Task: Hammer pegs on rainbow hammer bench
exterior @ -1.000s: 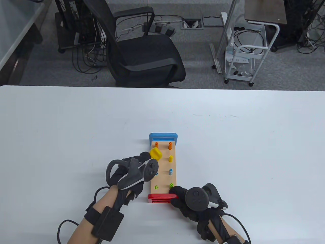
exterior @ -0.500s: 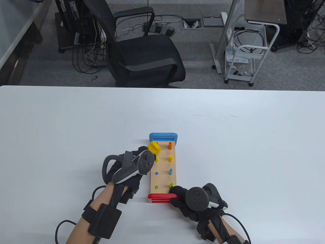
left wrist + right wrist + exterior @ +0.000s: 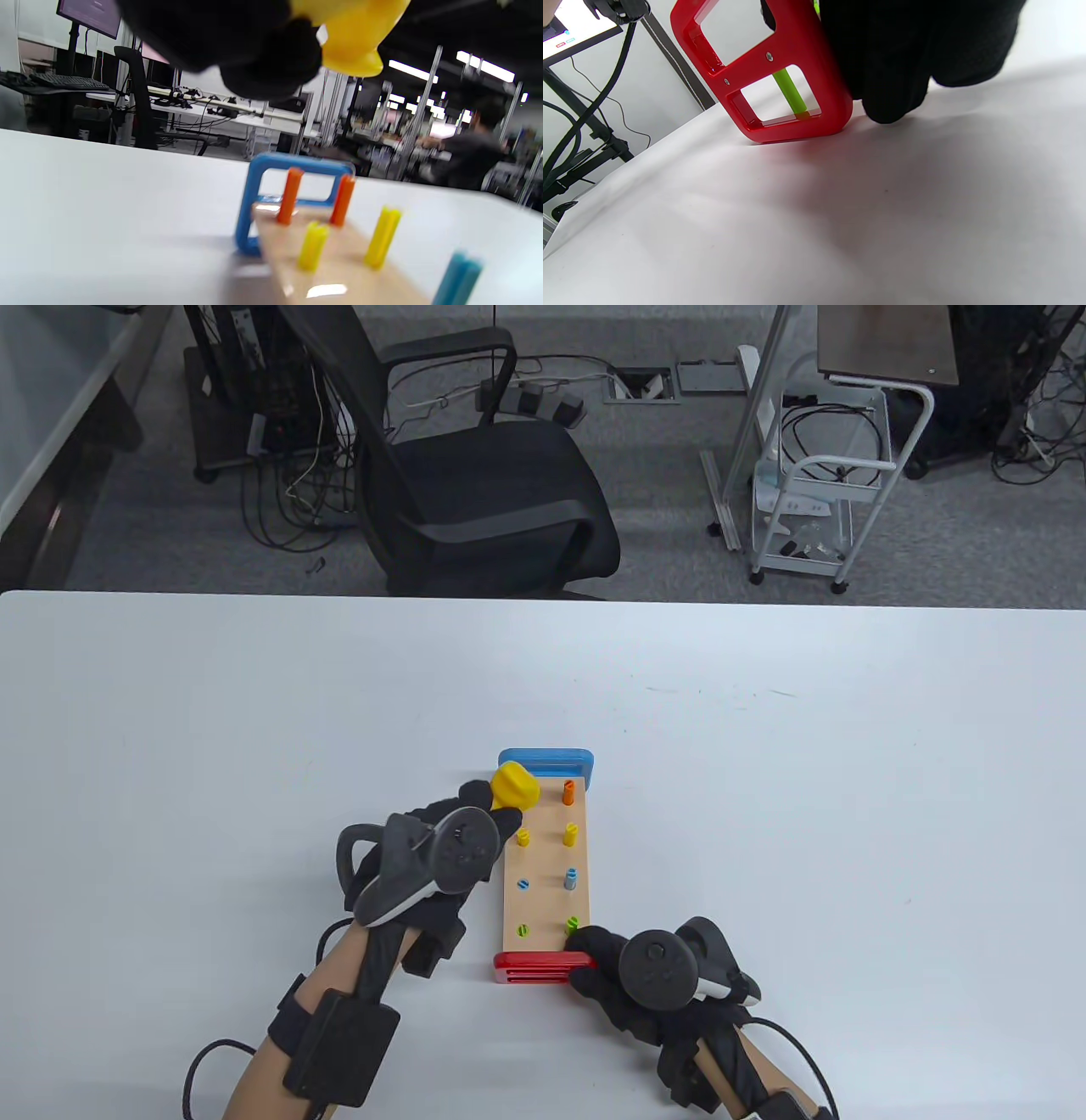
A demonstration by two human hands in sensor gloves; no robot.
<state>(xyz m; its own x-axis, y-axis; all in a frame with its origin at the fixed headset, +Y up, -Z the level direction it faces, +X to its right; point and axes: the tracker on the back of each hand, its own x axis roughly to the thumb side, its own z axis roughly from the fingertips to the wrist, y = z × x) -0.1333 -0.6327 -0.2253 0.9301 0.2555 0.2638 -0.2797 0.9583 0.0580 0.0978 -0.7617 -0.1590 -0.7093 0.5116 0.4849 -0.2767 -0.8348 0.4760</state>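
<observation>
Table view: your left hand [image 3: 424, 869] grips the hammer, its yellow head [image 3: 515, 786] raised over the far left orange peg, beside the blue end [image 3: 545, 759] of the toy bench [image 3: 547, 891], whose length runs away from you. Your right hand [image 3: 645, 976] presses the red end [image 3: 534, 965].

Left wrist view: the head [image 3: 348, 38] hangs above, fingers [image 3: 237, 42] curled on it; the orange peg [image 3: 290, 195] stands tall below.

Right wrist view: fingers [image 3: 903, 59] hold the red end [image 3: 780, 80] to the table [image 3: 840, 220]

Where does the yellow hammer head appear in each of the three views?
Table view: yellow hammer head at centre, over the bench's far left corner.
Left wrist view: top edge, right of centre.
Right wrist view: not in it.
Shared landmark: blue end frame, in the first two.
</observation>
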